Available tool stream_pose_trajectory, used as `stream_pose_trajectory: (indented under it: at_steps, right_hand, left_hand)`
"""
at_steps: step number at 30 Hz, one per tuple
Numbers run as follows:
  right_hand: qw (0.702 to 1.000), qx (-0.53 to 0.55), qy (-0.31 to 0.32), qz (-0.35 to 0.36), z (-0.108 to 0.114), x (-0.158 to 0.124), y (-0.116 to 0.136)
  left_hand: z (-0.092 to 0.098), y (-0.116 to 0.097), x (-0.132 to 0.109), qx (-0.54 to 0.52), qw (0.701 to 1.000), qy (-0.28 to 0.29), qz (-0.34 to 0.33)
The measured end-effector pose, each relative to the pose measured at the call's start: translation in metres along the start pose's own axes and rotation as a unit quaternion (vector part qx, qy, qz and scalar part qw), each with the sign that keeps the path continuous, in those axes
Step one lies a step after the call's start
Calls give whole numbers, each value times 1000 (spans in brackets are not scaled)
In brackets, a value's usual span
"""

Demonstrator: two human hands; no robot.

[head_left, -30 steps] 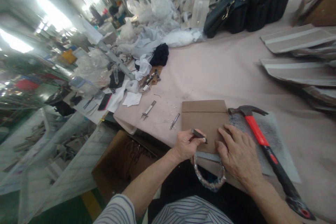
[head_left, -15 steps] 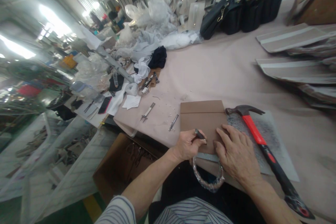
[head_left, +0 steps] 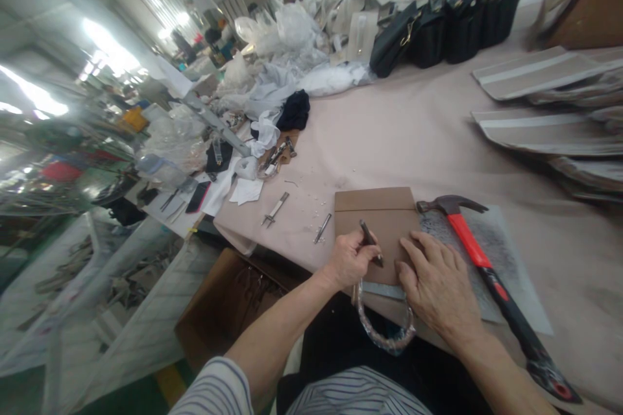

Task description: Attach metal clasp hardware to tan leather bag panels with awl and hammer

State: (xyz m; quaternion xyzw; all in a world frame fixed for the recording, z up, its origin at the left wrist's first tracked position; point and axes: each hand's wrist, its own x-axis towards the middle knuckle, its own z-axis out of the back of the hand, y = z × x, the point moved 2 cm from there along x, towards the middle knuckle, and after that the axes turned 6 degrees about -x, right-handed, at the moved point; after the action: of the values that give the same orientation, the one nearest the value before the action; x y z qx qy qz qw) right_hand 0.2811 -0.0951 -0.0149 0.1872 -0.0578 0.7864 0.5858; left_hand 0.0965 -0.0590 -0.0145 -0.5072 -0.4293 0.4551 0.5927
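A flat brown leather piece (head_left: 372,215) with a seam near its far edge lies in front of me. My left hand (head_left: 349,260) pinches a short dark metal punch (head_left: 366,233), its lower end at the leather near the right-hand fingers. Fingers spread, my right hand (head_left: 435,282) rests flat on the leather's right side. Below the leather's near edge hangs a curved handle (head_left: 387,340) wrapped in clear plastic. A claw hammer (head_left: 470,240) with a red and black grip lies right of my right hand, partly over a worn grey sheet (head_left: 518,259).
Left of the leather lie a thin metal rod (head_left: 322,228), a caliper-like tool (head_left: 275,209) and small white bits. Black bags (head_left: 442,35) and plastic wrapping stand at the back. Stacked panels (head_left: 549,126) lie right. A brown box (head_left: 204,318) sits below the table's left edge.
The punch in my left hand has tipped more upright, and the hand has shifted slightly. My right hand stays flat on the leather. The view has moved a little.
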Motion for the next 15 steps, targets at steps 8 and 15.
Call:
stream_pose_trajectory:
  at_steps: [8,15]
  right_hand:
    - [1000,5,-4,-6,-2,-1,-1]
    - [1000,5,2,-4,-3,-2,-1]
  left_hand:
    - [0,7,-2,-49,998,-5,25]
    - [1,7,-5,-44,999,-12,12]
